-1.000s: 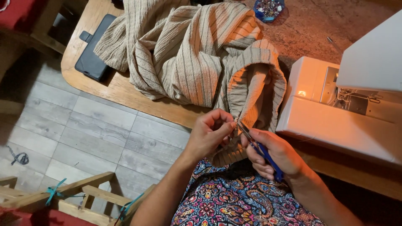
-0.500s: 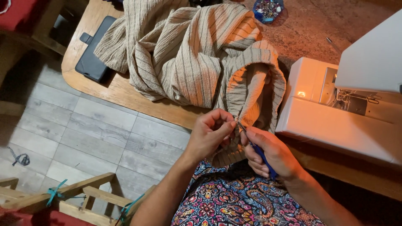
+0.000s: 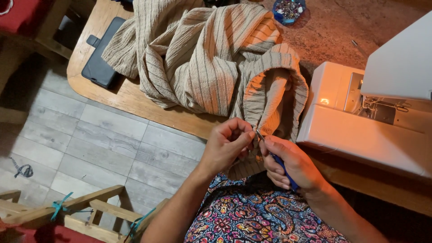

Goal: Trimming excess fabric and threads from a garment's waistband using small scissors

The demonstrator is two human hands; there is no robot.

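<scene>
The left hand (image 3: pixel 227 146) pinches the striped fabric (image 3: pixel 211 67) edge; the right hand (image 3: pixel 288 162), just beside, grips a blue-handled tool (image 3: pixel 281 164) touching it.

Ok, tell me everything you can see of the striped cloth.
The striped cloth is beige with thin dark lines, looks light and crinkled, and lies heaped on the wooden table. One folded edge hangs over the front, beside the white sewing machine. The left hand pinches that edge; the right hand brings a blue-handled tool to it.
</scene>
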